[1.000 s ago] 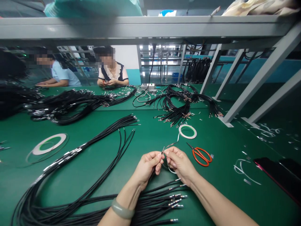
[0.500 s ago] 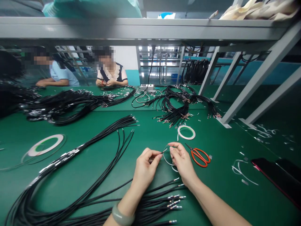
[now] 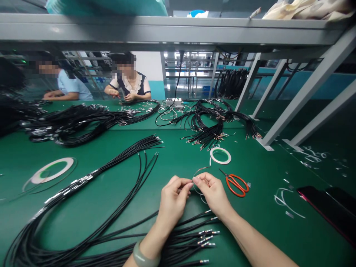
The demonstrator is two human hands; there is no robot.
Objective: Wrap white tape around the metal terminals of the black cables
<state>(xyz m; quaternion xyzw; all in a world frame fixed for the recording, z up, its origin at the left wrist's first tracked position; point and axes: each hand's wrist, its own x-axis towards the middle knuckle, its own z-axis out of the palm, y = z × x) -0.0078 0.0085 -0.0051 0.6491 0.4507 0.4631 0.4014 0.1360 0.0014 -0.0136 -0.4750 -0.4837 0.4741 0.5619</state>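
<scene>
My left hand (image 3: 174, 198) is closed in a pinch on the end of a black cable, most of it hidden by the fingers. Thumb and fingers of my right hand (image 3: 213, 193) are pressed together at that same cable end, on a narrow tape strip (image 3: 202, 169). This strip runs back to a white tape roll (image 3: 213, 152) lying just beyond the hands. Under my left forearm, a bundle of black cables (image 3: 111, 237) spreads out, with silvery tips to the right. Orange-handled scissors (image 3: 229, 184) lie beside my right hand.
A second tape roll (image 3: 37, 177) lies at left, near a curved cable bundle (image 3: 116, 161). Cable heaps (image 3: 83, 124) cover the far table, where two people sit. Grey metal legs (image 3: 294, 89) hold an overhead shelf (image 3: 167, 31). Dark phones (image 3: 328, 211) and tape scraps lie right.
My right hand has moved left and slightly down, so its fingertips now meet those of my left hand at the cable end. A person opposite has moved one hand outward.
</scene>
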